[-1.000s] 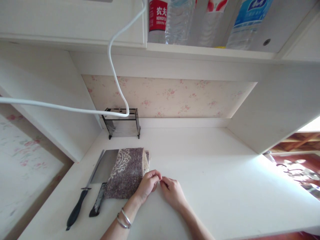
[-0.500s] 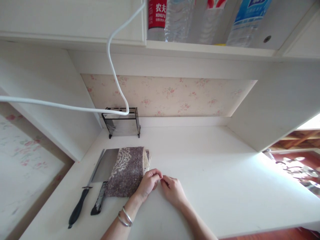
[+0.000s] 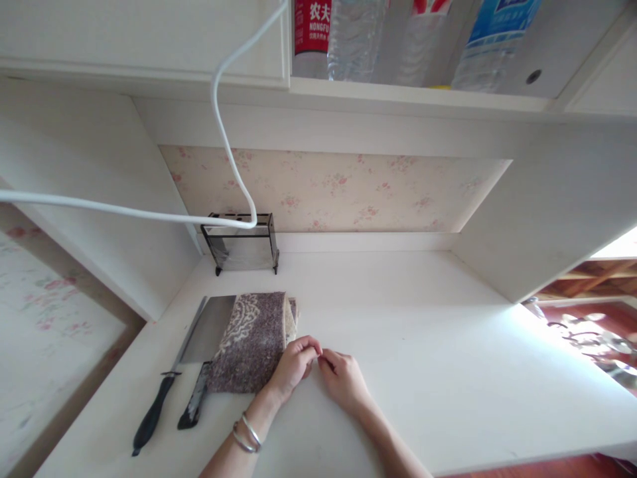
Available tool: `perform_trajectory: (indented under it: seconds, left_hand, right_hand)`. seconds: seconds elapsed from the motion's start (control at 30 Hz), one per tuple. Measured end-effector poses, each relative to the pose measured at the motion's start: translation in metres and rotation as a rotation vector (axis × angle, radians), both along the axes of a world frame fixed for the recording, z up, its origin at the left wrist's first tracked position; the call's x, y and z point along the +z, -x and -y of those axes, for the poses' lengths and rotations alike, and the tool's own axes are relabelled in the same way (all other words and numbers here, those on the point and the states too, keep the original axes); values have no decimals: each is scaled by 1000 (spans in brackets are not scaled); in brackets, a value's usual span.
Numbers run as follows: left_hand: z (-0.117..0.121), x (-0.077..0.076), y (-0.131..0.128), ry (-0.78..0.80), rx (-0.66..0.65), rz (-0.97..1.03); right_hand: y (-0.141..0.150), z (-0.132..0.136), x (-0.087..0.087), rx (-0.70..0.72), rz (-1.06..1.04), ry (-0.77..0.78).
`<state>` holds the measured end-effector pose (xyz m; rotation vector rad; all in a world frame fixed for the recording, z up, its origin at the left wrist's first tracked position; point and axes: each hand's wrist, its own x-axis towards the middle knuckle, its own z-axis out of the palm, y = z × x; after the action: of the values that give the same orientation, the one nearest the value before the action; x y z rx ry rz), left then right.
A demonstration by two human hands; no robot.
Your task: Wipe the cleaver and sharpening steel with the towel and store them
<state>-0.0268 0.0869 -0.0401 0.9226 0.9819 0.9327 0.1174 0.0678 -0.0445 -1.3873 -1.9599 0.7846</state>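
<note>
My left hand is closed, its curled fingertips meeting those of my right hand, which is closed too. If anything sits between the fingers, it is too small or hidden to make out. Just left of my left hand a folded purple-brown cloth with a cream pattern lies on the white counter. The cloth partly covers a cleaver, whose dark handle points toward me. Beside the cleaver on the left lies a sharpening steel with a black handle.
A knife rack with clear panels stands at the back left. In front of it hangs a white cable, bent across the view. Water bottles stand on the shelf above. White side panels flank the counter.
</note>
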Motion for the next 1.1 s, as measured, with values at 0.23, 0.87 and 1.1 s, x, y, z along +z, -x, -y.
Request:
perform_trajectory:
  seconds: [0.23, 0.87, 1.1]
  left_hand:
    - [0, -3, 0, -26, -4, -32]
    - [-2, -4, 0, -34, -3, -62]
    - [-2, -4, 0, -33, -16, -62]
  right_hand:
    - [0, -1, -2, -8, -20, -3]
    - [0, -3, -1, -16, -19, 13]
    - [1, -4, -3, -21, -19, 3]
